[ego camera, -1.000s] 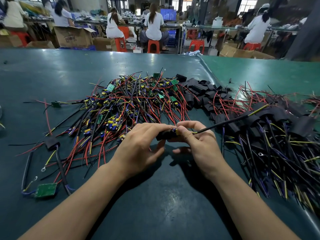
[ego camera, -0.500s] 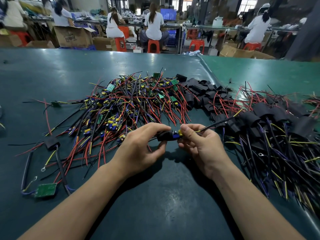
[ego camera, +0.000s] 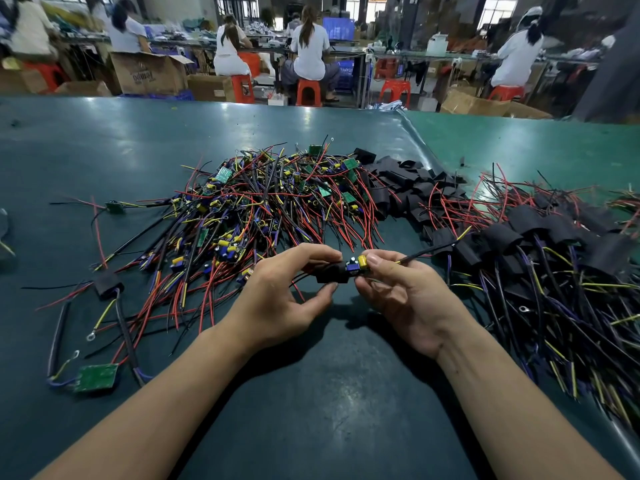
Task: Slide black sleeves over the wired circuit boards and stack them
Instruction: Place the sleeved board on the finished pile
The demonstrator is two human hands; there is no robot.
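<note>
Near the counter's (ego camera: 104,140) front edge, the left hand (ego camera: 277,303) pinches a soft matte black sleeve (ego camera: 331,274) while the right hand (ego camera: 408,299) grips a small circuit board (ego camera: 358,264) — yellow capacitor, thin wires. A cardboard box (ego camera: 149,72) behind bears blurred, unreadable lettering.

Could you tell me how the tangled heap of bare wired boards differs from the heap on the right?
The heap of bare green wired boards shows exposed green boards and yellow parts; the right-hand heap of wired boards wears black sleeves. The bare heap lies left of centre, mostly red-wired; the sleeved heap looks darker. Both rest on the green table.
</note>
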